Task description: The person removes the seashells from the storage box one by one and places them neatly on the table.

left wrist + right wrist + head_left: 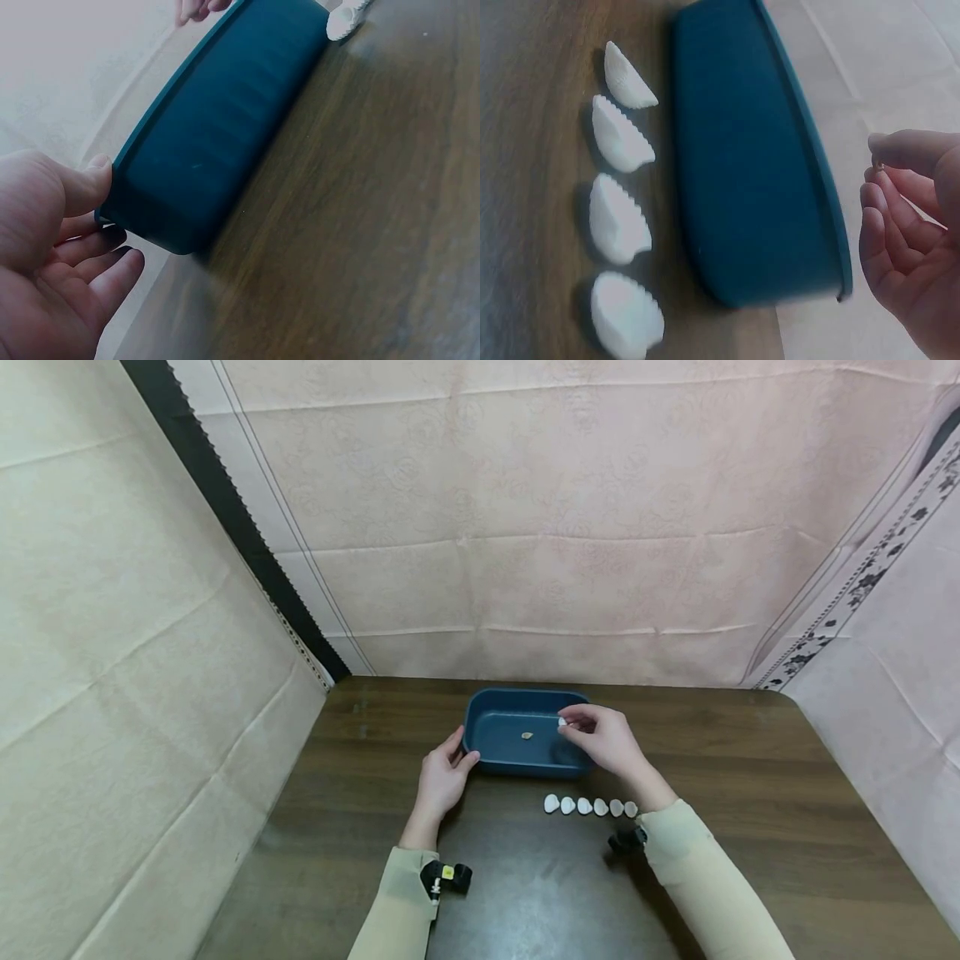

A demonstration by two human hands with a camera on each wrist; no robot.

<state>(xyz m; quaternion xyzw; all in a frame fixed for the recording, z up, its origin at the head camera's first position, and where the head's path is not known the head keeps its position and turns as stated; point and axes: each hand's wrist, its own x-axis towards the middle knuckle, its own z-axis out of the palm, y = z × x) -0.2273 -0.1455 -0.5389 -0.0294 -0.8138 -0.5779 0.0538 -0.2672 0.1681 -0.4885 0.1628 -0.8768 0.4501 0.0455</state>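
A dark blue plastic tray (528,768) stands on the table, and a small yellowish shell (527,735) lies on its floor. At the tray's left end, my left hand (442,778) grips the corner; in the left wrist view the thumb is at the rim and the fingers lie around the corner. My right hand (606,739) is over the tray's right side, pinching a small shell (562,722) between thumb and fingertips. Most of that shell is hidden by the fingers; the right wrist view shows only a brownish bit. White ribbed seashells (621,217) lie in front of the tray.
The seashells form a row of several on the brown wooden table (360,827), below my right forearm. Pale cloth (585,568) hangs behind the table and at both sides. Each wrist carries a small black camera (450,877).
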